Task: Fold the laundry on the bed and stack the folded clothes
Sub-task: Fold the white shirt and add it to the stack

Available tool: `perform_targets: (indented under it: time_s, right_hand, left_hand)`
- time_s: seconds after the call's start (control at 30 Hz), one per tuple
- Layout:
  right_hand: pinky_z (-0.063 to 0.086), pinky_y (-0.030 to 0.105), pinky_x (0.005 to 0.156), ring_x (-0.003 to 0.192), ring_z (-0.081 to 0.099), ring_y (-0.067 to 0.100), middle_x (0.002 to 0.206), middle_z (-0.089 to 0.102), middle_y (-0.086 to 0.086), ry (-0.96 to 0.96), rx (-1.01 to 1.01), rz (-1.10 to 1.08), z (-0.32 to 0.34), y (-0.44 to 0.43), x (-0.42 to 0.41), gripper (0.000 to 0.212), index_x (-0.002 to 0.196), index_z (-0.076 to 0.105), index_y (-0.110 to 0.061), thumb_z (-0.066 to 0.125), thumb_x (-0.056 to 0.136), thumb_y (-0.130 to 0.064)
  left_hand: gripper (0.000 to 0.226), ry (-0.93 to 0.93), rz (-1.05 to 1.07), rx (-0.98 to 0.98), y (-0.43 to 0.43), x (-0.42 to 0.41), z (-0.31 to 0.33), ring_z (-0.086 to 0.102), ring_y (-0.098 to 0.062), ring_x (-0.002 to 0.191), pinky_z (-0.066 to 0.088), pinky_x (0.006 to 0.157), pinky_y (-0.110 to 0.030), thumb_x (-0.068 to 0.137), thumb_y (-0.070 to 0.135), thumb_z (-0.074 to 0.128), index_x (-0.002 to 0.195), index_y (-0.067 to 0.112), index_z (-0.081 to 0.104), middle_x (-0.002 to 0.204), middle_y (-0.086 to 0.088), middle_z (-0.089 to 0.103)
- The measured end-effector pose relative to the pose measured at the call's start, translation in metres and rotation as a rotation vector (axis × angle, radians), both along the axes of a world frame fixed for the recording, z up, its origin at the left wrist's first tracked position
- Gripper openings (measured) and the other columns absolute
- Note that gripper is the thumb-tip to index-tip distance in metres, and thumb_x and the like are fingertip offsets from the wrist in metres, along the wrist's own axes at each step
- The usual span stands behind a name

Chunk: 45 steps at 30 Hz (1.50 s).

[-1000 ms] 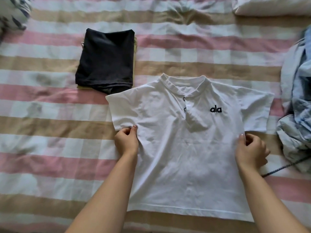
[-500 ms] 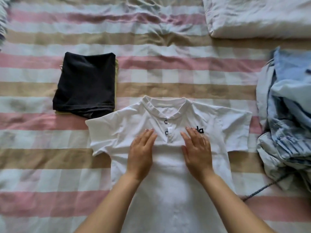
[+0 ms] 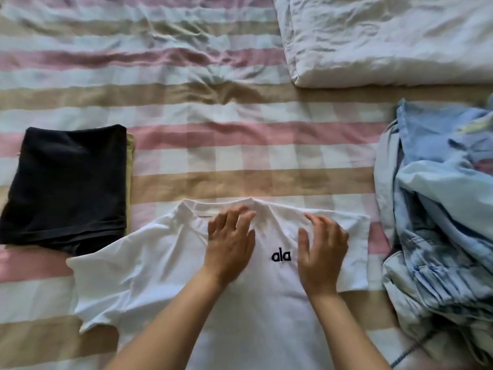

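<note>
- White shirt (image 3: 160,276): face up, "ala" logo visible, spread flat on striped bed (image 3: 213,161).
- Left hand (image 3: 229,241), right hand (image 3: 322,249): fingers straight, pressing its chest.
- Folded black garment (image 3: 69,188) lies left; blue laundry heap (image 3: 437,209) lies right.

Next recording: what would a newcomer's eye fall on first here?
The white shirt with a dark "ala" logo, spread face up at the near centre of the striped bed, with the left hand by its collar and the right hand right of the logo, both resting on it. A folded black garment lies at the left, and a crumpled blue laundry heap at the right.
</note>
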State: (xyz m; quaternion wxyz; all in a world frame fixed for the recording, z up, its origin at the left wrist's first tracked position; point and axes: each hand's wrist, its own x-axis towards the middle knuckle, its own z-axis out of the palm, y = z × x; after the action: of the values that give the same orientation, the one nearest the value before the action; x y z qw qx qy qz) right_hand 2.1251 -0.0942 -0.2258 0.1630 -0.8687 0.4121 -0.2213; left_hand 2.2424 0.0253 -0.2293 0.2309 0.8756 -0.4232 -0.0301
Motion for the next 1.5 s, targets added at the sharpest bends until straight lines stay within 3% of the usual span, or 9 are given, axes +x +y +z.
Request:
perform_targets:
  time_s: [0.17,0.47,0.6,0.77,1.0,1.17,1.33,1.4,1.5]
  right_hand:
    - [0.042,0.049,0.08,0.092,0.054,0.049,0.104,0.056,0.034,0.131,0.126,-0.409,-0.004,-0.032,-0.042,0.065,0.111,0.059,0.009,0.04,0.08,-0.045]
    - [0.04,0.042,0.078,0.098,0.05,0.036,0.106,0.054,0.019,0.43,0.273,-0.463,0.0,-0.051,-0.065,0.045,0.098,0.058,-0.006,0.065,0.079,-0.046]
    - [0.039,0.039,0.072,0.091,0.054,0.035,0.099,0.06,0.016,0.395,0.316,-0.413,0.005,-0.053,-0.07,0.033,0.082,0.054,-0.008,0.059,0.086,-0.04]
    - [0.024,0.029,0.049,0.063,0.05,0.025,0.073,0.063,0.005,0.083,0.353,-0.41,0.022,-0.039,-0.071,0.024,0.08,0.044,-0.018,0.062,0.087,-0.031]
    - [0.046,0.027,0.053,0.062,0.06,0.022,0.074,0.062,0.0,0.042,0.01,0.101,0.033,0.021,-0.052,0.017,0.088,0.071,-0.02,0.061,0.075,-0.019]
    - [0.051,0.024,0.06,0.078,0.061,0.018,0.086,0.066,0.0,0.073,0.01,0.357,0.015,0.045,-0.047,0.026,0.095,0.071,-0.02,0.054,0.083,-0.036]
    - [0.029,0.035,0.098,0.139,0.022,0.018,0.144,0.04,0.005,0.303,0.063,0.139,-0.004,0.041,-0.045,0.05,0.13,0.046,-0.016,0.024,0.095,-0.042]
    - [0.017,0.034,0.106,0.143,-0.008,0.01,0.156,0.008,0.0,0.432,0.072,0.078,-0.014,0.041,-0.046,0.054,0.137,0.03,-0.015,0.018,0.094,-0.045]
    - [0.008,0.04,0.11,0.142,-0.015,0.01,0.155,-0.019,-0.001,0.494,0.05,0.095,-0.026,0.042,-0.058,0.064,0.147,0.006,-0.012,0.0,0.095,-0.049]
  left_hand:
    - [0.048,0.259,0.266,0.02,-0.052,0.008,-0.009,0.042,-0.032,0.115,0.029,0.096,-0.042,0.087,0.016,0.058,0.133,0.013,0.046,0.127,-0.015,0.044]
    - [0.035,0.085,0.173,-0.288,-0.07,0.005,0.006,0.058,-0.033,0.08,0.048,0.073,-0.039,0.071,-0.021,0.044,0.092,-0.006,0.067,0.087,-0.023,0.058]
    - [0.03,0.518,-0.185,-0.241,-0.101,-0.046,0.006,0.059,-0.019,0.074,0.048,0.071,-0.027,0.078,-0.016,0.045,0.092,0.0,0.066,0.086,-0.009,0.061]
    - [0.023,0.939,0.111,-0.266,-0.123,-0.052,-0.002,0.06,-0.02,0.073,0.049,0.071,-0.032,0.09,-0.005,0.045,0.099,0.005,0.063,0.086,-0.007,0.062]
    - [0.054,1.676,0.318,-0.372,-0.105,-0.007,0.017,0.06,-0.015,0.057,0.046,0.054,-0.024,0.089,0.053,0.031,0.092,0.007,0.06,0.07,-0.005,0.065]
    - [0.025,1.023,0.109,-0.059,-0.072,0.013,0.029,0.058,-0.013,0.07,0.046,0.058,-0.014,0.079,0.025,0.07,0.099,0.011,0.064,0.075,0.003,0.065]
    - [0.035,0.053,-0.278,-0.141,-0.066,-0.022,0.016,0.065,-0.032,0.098,0.054,0.083,-0.046,0.07,-0.009,0.064,0.102,0.005,0.069,0.106,-0.015,0.068]
    - [0.044,-0.049,-0.463,0.104,-0.065,-0.035,0.002,0.049,-0.026,0.125,0.036,0.101,-0.055,0.077,0.011,0.065,0.12,0.02,0.062,0.133,-0.005,0.055]
    - [0.056,0.037,-0.353,0.369,-0.064,-0.029,-0.022,-0.012,-0.013,0.14,-0.012,0.113,-0.04,0.096,0.043,0.03,0.143,0.038,0.0,0.153,0.013,-0.004]
